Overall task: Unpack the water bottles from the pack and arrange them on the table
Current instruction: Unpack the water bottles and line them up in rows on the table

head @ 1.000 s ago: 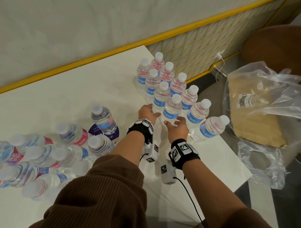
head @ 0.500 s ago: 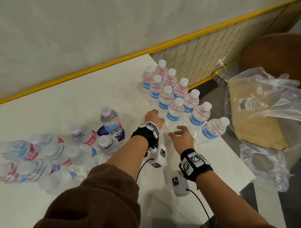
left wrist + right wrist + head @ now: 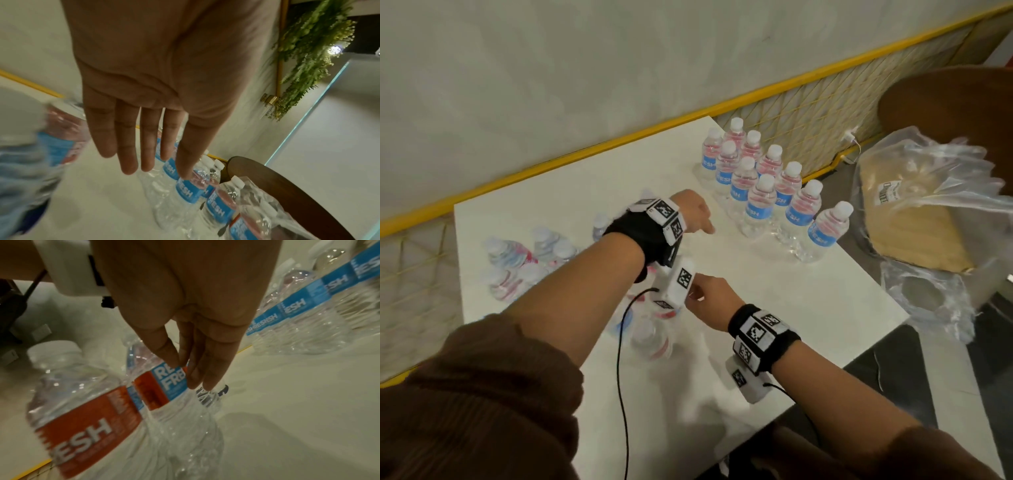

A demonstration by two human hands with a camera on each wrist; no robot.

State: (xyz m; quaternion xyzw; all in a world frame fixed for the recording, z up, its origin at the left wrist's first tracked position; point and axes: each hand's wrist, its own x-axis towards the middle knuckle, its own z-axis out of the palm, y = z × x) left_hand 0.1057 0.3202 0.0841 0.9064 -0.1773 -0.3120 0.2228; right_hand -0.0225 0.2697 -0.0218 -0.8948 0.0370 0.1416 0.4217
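Observation:
Several clear water bottles (image 3: 763, 192) with blue and red labels stand upright in two rows at the far right of the white table (image 3: 791, 308); they also show in the wrist views (image 3: 189, 191) (image 3: 304, 305). More bottles (image 3: 524, 260), blurred, are bunched at the left. My left hand (image 3: 697, 214) hovers between the two groups with straight fingers (image 3: 144, 146) and holds nothing. My right hand (image 3: 702, 296) reaches left under the left wrist. Its straight fingertips (image 3: 191, 369) are at the label of a near bottle (image 3: 164, 386). Another bottle (image 3: 82, 402) stands beside it.
A crumpled clear plastic bag (image 3: 914, 212) over a tan block lies off the table's right edge. A round brown seat (image 3: 955, 102) is behind it. A yellow-trimmed wall (image 3: 585, 154) runs along the table's far side. Greenery (image 3: 308, 40) hangs on the wall.
Both hands have drawn back from the upright rows and moved left toward the bunched bottles. The right hand now reaches a near bottle.

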